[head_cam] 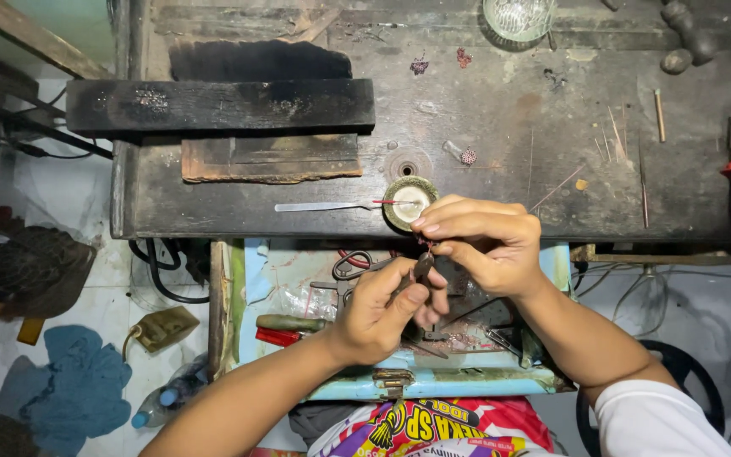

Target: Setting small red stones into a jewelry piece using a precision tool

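While the left hand (380, 317) pinches shut on small dark pliers (423, 266) over the open drawer (433, 382), the right hand (486, 245) closes its grip on a tiny piece at the pliers' tip, just near the counter (501, 127) edge; the fitting step seems under way, calling for steady fingertip control.

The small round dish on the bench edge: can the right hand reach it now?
Probably yes. The right hand is just beside the small round dish, with nothing between them, though its fingers are pinching a tiny piece.

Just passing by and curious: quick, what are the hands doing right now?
Left hand: closed on small dark pliers.
Right hand: fingertips pinched on something tiny at the pliers' tip; too small to tell.
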